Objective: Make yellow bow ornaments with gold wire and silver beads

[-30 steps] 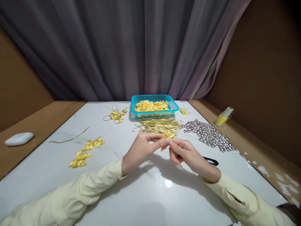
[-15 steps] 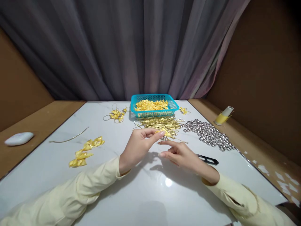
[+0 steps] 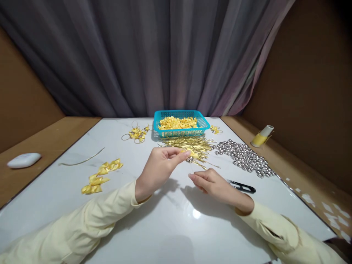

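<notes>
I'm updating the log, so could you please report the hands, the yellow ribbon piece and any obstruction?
Left hand pinching yellow ribbon piece. Right hand apart, pinched shut, contents unclear. Black tool beside right hand, not between hands.

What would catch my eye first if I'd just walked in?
Probably the turquoise basket of yellow bits near the far edge of the table, with gold wires heaped in front. Shiny silvery beads spread to the right. Centrally, the left hand pinches a yellow piece, the right hand close by.
</notes>
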Tool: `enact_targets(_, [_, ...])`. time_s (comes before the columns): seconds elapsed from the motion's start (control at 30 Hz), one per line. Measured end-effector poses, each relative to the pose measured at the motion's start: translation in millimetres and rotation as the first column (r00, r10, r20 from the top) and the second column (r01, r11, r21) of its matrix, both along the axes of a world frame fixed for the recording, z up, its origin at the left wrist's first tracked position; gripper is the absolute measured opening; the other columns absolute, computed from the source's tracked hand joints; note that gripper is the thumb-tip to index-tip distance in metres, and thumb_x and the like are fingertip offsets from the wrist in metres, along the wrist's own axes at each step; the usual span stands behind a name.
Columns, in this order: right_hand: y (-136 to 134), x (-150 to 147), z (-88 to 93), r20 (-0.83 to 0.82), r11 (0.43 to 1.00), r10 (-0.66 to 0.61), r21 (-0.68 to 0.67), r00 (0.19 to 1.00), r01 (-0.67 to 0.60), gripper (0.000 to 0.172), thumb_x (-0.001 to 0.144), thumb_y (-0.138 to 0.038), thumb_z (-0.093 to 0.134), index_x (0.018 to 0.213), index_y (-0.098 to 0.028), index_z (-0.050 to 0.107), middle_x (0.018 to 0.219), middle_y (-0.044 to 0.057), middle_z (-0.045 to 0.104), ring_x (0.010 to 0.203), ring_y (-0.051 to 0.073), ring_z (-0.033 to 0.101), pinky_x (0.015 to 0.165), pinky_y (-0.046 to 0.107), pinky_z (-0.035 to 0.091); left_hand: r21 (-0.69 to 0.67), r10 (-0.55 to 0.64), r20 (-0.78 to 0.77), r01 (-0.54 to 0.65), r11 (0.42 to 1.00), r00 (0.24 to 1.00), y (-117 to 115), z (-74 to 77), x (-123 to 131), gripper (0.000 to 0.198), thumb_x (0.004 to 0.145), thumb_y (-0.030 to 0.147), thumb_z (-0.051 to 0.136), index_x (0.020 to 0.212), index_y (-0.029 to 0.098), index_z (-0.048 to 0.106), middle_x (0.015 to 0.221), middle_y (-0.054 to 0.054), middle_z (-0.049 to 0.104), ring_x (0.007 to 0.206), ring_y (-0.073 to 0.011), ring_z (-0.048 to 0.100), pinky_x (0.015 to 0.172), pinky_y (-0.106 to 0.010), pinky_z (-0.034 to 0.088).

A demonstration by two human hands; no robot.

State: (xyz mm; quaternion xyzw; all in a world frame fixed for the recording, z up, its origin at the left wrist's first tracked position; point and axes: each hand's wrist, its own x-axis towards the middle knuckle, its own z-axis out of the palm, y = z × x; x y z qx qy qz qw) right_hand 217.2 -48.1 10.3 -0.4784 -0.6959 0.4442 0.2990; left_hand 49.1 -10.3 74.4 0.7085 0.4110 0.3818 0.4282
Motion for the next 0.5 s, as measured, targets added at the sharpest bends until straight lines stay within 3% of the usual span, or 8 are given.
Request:
enact_targets(0.2, [-0.9, -3.3, -0.5, -0.144, 0.991, -0.001, -0.129, 0.99, -0.018, 0.045, 0.086, -0.046, 0.041, 0.052, -0.018, 0.035, 0.046, -0.006, 0.035, 0.042, 0.007, 0.029, 0.045, 0.023, 0.025, 0.009, 0.02, 0.013, -0.02, 1.0, 1.0, -2.7, 5.3, 0.2, 0.023, 0.076, 0.035, 0.058, 0.067, 0.016, 0.068, 0.063, 0.0, 0.063, 0.058, -0.0123, 0.051, 0.053, -0.023, 0.039])
enact_targets(0.33, [8.0, 8.5, -4.2, -0.122, 0.996, 0.017, -0.085, 0.992, -0.027, 0.045, 0.085, -0.049, 0.041, 0.055, -0.017, 0.042, 0.047, -0.006, 0.035, 0.043, 0.007, 0.03, 0.046, 0.023, 0.025, 0.046, -0.121, -0.105, 0.126, 0.991, 0.987, 1.9, 6.6, -1.6, 0.025, 0.079, 0.034, 0.054, 0.066, 0.017, 0.067, 0.062, 0.0, 0.062, 0.057, -0.0129, 0.051, 0.051, -0.022, 0.037])
enact_targets(0.43, [19.0, 29.8, -3.2, -0.047, 1.0, 0.013, -0.005, 0.999, -0.014, 0.037, 0.084, -0.051, 0.043, 0.085, -0.016, 0.055, 0.05, -0.006, 0.038, 0.045, 0.008, 0.033, 0.046, 0.022, 0.026, 0.018, -0.266, -0.225, 0.277, 0.961, 0.937, 8.1, 1.9, -3.0, 0.028, 0.08, 0.035, 0.051, 0.065, 0.017, 0.066, 0.057, 0.002, 0.056, 0.054, -0.0117, 0.046, 0.049, -0.022, 0.033])
enact_targets(0.5, [22.7, 40.5, 0.9, -0.068, 0.999, -0.041, 0.016, 0.997, 0.042, 0.038, 0.085, -0.049, 0.043, 0.107, -0.019, 0.048, 0.06, -0.004, 0.046, 0.046, 0.008, 0.034, 0.044, 0.021, 0.026, -0.029, -0.334, -0.249, 0.338, 0.941, 0.909, 12.0, -3.8, -3.2, 0.031, 0.082, 0.036, 0.049, 0.063, 0.016, 0.063, 0.051, 0.004, 0.047, 0.048, -0.0099, 0.039, 0.047, -0.022, 0.028])
